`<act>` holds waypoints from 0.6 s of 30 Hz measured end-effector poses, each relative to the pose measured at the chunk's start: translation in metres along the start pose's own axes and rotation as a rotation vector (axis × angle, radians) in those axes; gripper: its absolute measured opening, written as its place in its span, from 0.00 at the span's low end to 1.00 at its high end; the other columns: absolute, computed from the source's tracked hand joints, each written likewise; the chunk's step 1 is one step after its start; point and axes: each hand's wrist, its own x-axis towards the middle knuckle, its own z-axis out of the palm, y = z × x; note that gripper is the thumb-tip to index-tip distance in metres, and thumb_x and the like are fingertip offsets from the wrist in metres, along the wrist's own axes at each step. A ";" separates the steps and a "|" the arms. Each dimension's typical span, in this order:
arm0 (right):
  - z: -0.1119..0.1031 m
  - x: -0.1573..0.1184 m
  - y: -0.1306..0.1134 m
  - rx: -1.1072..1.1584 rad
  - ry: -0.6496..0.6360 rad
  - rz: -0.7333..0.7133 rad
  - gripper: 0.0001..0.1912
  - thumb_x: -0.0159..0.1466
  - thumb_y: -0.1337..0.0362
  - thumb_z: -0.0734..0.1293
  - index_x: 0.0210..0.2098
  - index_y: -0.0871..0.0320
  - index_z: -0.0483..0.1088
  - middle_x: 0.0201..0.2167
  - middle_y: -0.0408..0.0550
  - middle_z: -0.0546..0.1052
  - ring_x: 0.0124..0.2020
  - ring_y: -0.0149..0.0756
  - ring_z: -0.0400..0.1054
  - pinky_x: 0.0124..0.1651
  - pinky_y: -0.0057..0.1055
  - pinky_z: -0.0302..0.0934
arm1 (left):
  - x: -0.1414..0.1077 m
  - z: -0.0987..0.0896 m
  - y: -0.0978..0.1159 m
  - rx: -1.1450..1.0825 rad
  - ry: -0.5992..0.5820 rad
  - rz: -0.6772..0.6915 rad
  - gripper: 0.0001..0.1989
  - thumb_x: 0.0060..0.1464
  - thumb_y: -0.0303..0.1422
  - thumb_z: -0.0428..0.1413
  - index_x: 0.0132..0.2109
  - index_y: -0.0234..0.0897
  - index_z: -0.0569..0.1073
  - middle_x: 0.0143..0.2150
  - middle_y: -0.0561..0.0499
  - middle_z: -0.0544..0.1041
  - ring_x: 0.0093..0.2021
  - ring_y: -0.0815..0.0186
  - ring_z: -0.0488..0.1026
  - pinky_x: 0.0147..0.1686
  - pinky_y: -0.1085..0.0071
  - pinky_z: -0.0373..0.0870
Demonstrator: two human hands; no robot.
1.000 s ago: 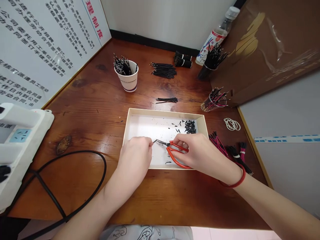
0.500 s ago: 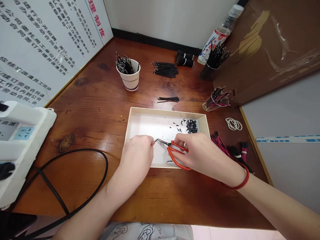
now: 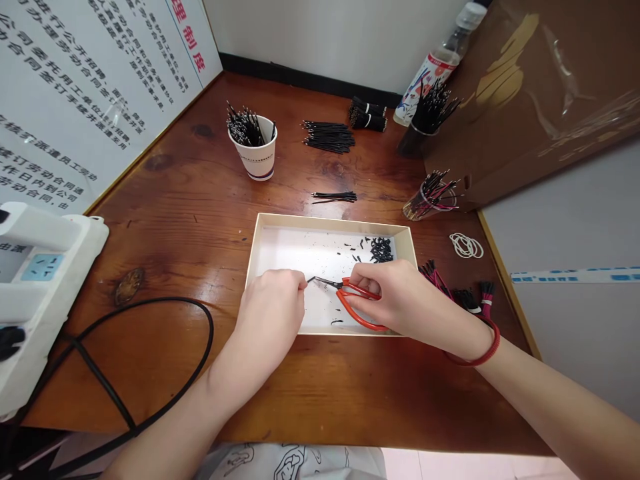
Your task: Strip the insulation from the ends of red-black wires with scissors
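Observation:
My left hand is closed in a pinch over the left part of a shallow white-lined box. A short end of thin black wire sticks out from its fingertips toward the right. Red-handled scissors are gripped in my right hand, with fingers through the handles. The blades point left, and their tips are at the wire's end. Most of the wire is hidden by my left hand. Below both hands, the box holds small black clippings, heaped mostly in its far right corner.
Behind the box lie a few black wires and a larger wire pile. A paper cup of wires stands back left. Wire-filled cups, a bottle and rubber bands are right. A power strip and black cable are left.
The scissor handles look a little closer together, and the lower handle has risen slightly. Both hands stay at nearly the same place over the box. The view has shifted slightly.

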 end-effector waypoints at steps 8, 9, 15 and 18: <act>-0.012 -0.012 0.005 0.130 0.024 -0.023 0.12 0.63 0.61 0.67 0.25 0.57 0.65 0.18 0.38 0.64 0.21 0.27 0.53 0.23 0.27 0.48 | -0.007 0.003 -0.006 -0.226 0.157 0.104 0.07 0.57 0.31 0.57 0.34 0.40 0.80 0.30 0.51 0.82 0.29 0.62 0.75 0.30 0.70 0.63; -0.013 -0.015 0.004 0.156 0.023 -0.025 0.12 0.63 0.60 0.67 0.25 0.57 0.65 0.18 0.38 0.65 0.21 0.26 0.54 0.23 0.26 0.49 | -0.007 0.003 -0.007 -0.294 0.177 0.130 0.06 0.56 0.32 0.58 0.33 0.40 0.80 0.30 0.52 0.82 0.28 0.63 0.75 0.30 0.70 0.65; -0.034 -0.025 -0.004 0.335 -0.027 -0.008 0.10 0.61 0.61 0.69 0.26 0.58 0.68 0.17 0.37 0.66 0.19 0.24 0.57 0.22 0.25 0.52 | -0.008 -0.006 -0.014 -0.683 0.165 0.215 0.04 0.51 0.33 0.62 0.31 0.39 0.81 0.33 0.52 0.84 0.33 0.65 0.78 0.35 0.73 0.71; -0.042 -0.028 -0.003 0.431 -0.068 0.007 0.10 0.60 0.59 0.70 0.28 0.59 0.71 0.18 0.40 0.71 0.19 0.26 0.62 0.21 0.25 0.56 | -0.010 -0.012 -0.017 -0.865 0.115 0.203 0.03 0.47 0.31 0.64 0.27 0.38 0.80 0.28 0.52 0.82 0.30 0.67 0.78 0.31 0.75 0.72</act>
